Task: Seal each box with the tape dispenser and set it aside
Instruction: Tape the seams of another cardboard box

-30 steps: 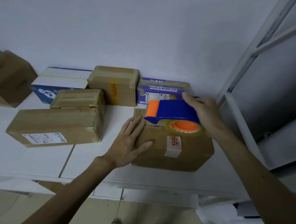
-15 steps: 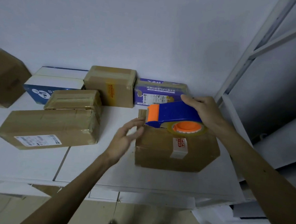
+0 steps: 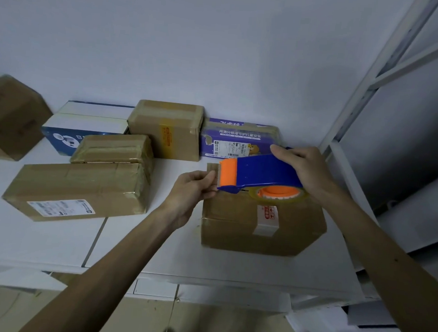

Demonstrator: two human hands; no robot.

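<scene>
A brown cardboard box [image 3: 237,227] with a white and red label stands on the white table [image 3: 157,254], right of centre. Above it my right hand [image 3: 306,168] grips the blue tape dispenser [image 3: 263,174], whose orange cutter end points left and whose orange-cored tape roll hangs just over the box top. My left hand [image 3: 194,190] is at the cutter's teeth with fingers curled, pinching the tape end there; the tape itself is too clear to make out.
Several other boxes sit left and behind: a long brown box [image 3: 77,191] with a smaller one [image 3: 112,148] on it, a white and blue box [image 3: 88,123], a taped brown box [image 3: 166,130], a purple box [image 3: 237,139]. A metal rack frame [image 3: 363,97] stands right.
My left hand lifted off the box top and came up to the cutter end of the dispenser. The dispenser rose slightly; the view shifted a little.
</scene>
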